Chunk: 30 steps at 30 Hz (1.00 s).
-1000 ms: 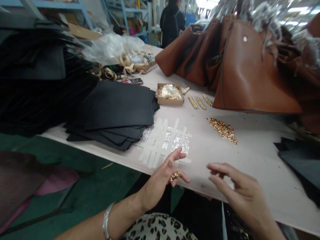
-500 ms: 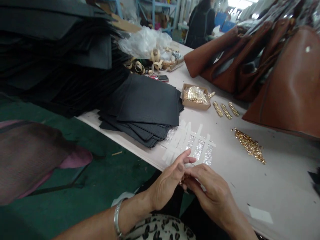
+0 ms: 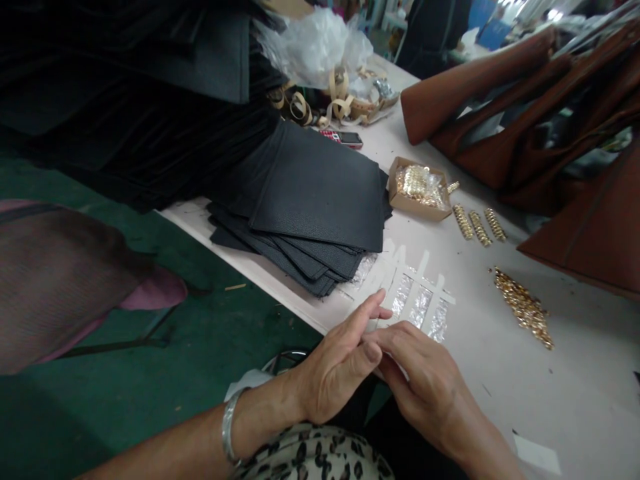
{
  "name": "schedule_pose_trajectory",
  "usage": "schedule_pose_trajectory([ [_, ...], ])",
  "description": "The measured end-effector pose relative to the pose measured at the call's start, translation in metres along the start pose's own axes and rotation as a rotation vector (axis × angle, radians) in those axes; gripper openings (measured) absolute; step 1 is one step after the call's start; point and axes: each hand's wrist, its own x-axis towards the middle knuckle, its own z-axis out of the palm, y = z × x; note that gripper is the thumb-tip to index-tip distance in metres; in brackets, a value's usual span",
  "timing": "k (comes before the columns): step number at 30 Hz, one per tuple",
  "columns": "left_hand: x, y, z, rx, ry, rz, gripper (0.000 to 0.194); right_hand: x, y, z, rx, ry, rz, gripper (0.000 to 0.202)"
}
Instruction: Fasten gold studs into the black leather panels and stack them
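Observation:
My left hand (image 3: pixel 335 370) and my right hand (image 3: pixel 430 380) meet over the near table edge, above my lap. The left fingers are stretched out, and its thumb lies across by the right fingertips. On the right hand the fingers are bent and drawn together against the left; whatever is between the hands is hidden. Just beyond them, clear bubbly plastic (image 3: pixel 417 307) with strips of white tape lies on the table (image 3: pixel 480 373). A loose pile of small gold metal pieces (image 3: pixel 523 307) lies farther right. Short rows of gold pieces (image 3: pixel 480 228) sit behind it, beside a cardboard box (image 3: pixel 420 208) of more.
Black leather-like panels (image 3: pixel 320 193) are stacked at the left table edge, with a taller black pile (image 3: pixel 125 127) behind. Brown bags (image 3: pixel 500 133) line the right side. A phone (image 3: pixel 347 139), plastic bags (image 3: pixel 315 47) and a covered seat (image 3: pixel 70 287) are also around.
The view has shifted, so the table things appear farther right. My left thumb has come down over the right fingertips, and the coppery-gold pieces glimpsed between my hands are now hidden.

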Motion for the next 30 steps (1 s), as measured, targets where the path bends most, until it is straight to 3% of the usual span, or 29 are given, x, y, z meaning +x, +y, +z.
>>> schedule_pose_trajectory([
  [13, -0.013, 0.002, -0.019, 0.204, 0.095, 0.140, 0.067, 0.021, 0.009, 0.029, 0.004, -0.173, -0.027, 0.020],
  [17, -0.019, 0.003, -0.024, 0.179, 0.185, 0.061, 0.066, 0.041, 0.002, 0.030, 0.084, -0.162, -0.075, 0.018],
  [20, -0.019, 0.006, -0.028, -0.003, 0.313, -0.092, 0.062, 0.060, -0.004, 0.020, 0.132, -0.163, -0.132, 0.018],
  [22, -0.017, 0.009, -0.031, -0.112, 0.428, -0.153, 0.058, 0.078, 0.000, 0.009, 0.127, -0.097, -0.131, 0.017],
  [24, -0.014, 0.011, -0.035, -0.197, 0.523, -0.160, 0.052, 0.102, 0.014, -0.001, 0.045, 0.067, -0.079, 0.013],
  [27, -0.012, 0.010, -0.039, -0.320, 0.575, -0.163, 0.047, 0.148, 0.047, -0.009, -0.179, 0.286, -0.010, 0.014],
  [30, -0.013, 0.007, -0.039, -0.349, 0.618, -0.198, 0.051, 0.186, 0.071, -0.006, -0.412, 0.271, -0.014, 0.029],
])
